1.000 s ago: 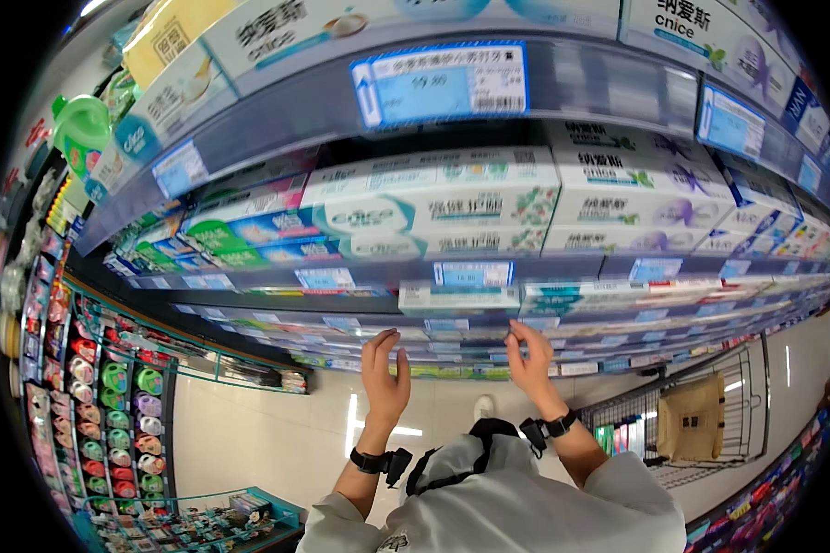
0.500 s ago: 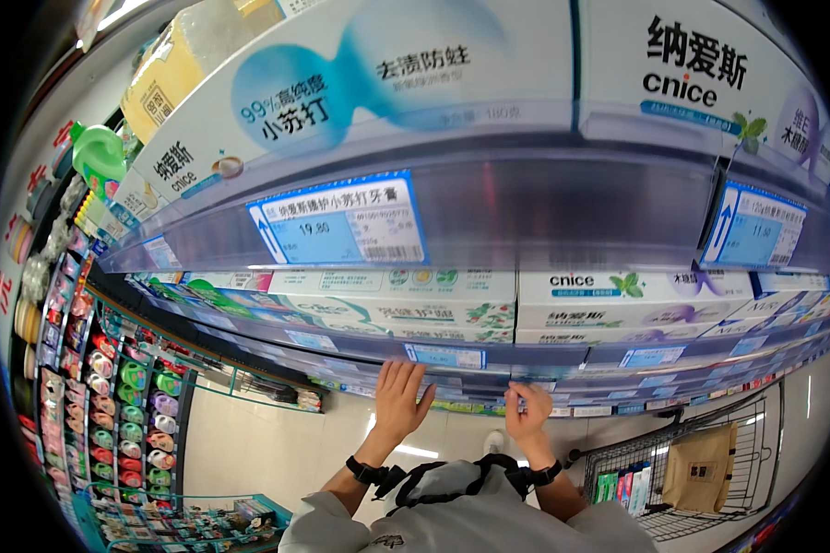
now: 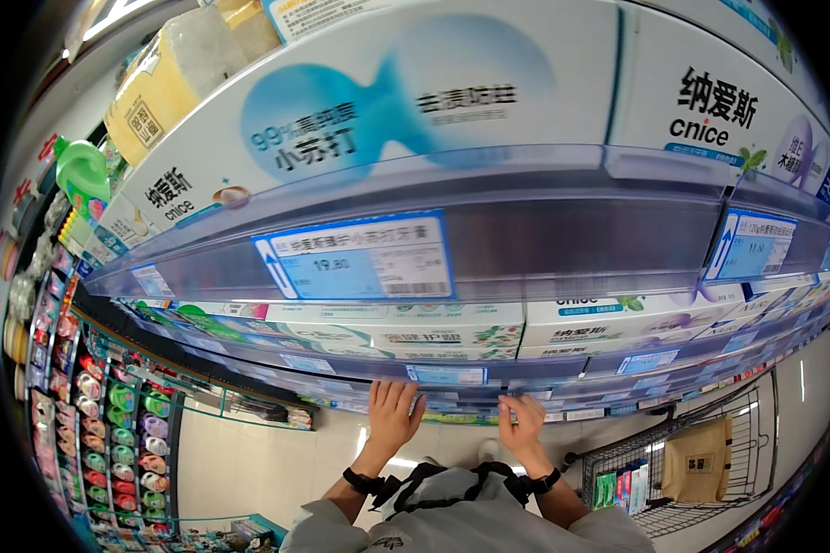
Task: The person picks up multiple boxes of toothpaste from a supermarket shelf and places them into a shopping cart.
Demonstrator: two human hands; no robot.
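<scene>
Both of my hands are raised in front of the lower shelf edges. My left hand (image 3: 392,417) is open, its fingers stretched upward near a blue-and-white price tag (image 3: 447,375), and it holds nothing. My right hand (image 3: 523,426) is closed in a loose fist, thumb side inward, with nothing showing in it. Neither hand visibly grips a box. Close above them stand large white toothpaste boxes (image 3: 378,101) behind a clear plastic shelf edge (image 3: 563,244). More toothpaste boxes (image 3: 618,324) lie on the shelf below.
To the right stands a wire shopping cart (image 3: 655,442) with a brown paper bag (image 3: 698,461) and several small boxes (image 3: 622,488). Racks of colourful bottles (image 3: 124,433) line the left side. A green bottle (image 3: 83,170) and yellow packages (image 3: 148,101) sit at the upper left.
The upper shelf and its boxes appear larger and lower in view, partly covering the lower boxes. My hands keep nearly the same pose, and a second shoe shows below.
</scene>
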